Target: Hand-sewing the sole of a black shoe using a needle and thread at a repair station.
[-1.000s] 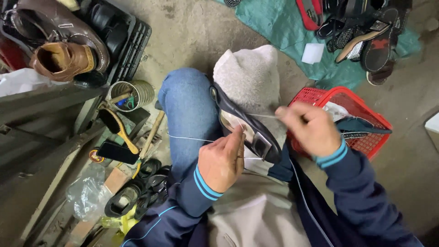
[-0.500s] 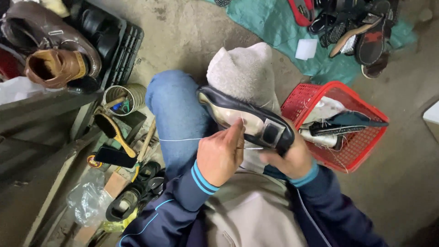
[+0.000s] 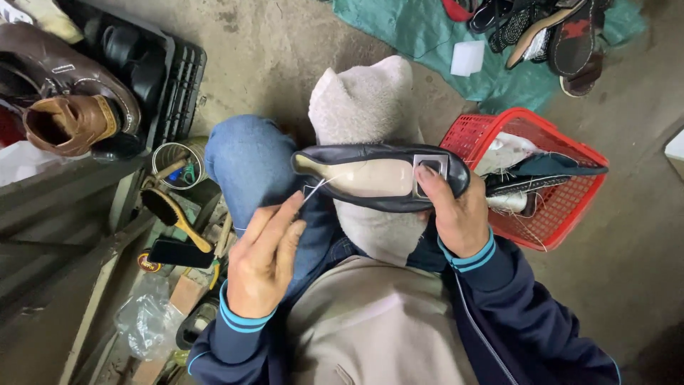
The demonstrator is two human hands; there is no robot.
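Bare concrete floor, green tarp [image 3: 427, 36] beyond. Dark flat shoe [image 3: 377, 178] lies sideways over beige cloth [image 3: 363, 100] on the knee. Right hand [image 3: 459, 214] grips its heel end. Left hand [image 3: 267, 257] pinches white thread [image 3: 313, 191] at the toe. Red basket [image 3: 563, 207] just right.

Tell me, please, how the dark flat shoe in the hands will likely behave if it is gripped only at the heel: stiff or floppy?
The dark flat shoe looks thin-walled and soft, so the toe would probably droop. It seems light: the right hand supports it at the heel alone. The white thread pinched by the left hand is limp.
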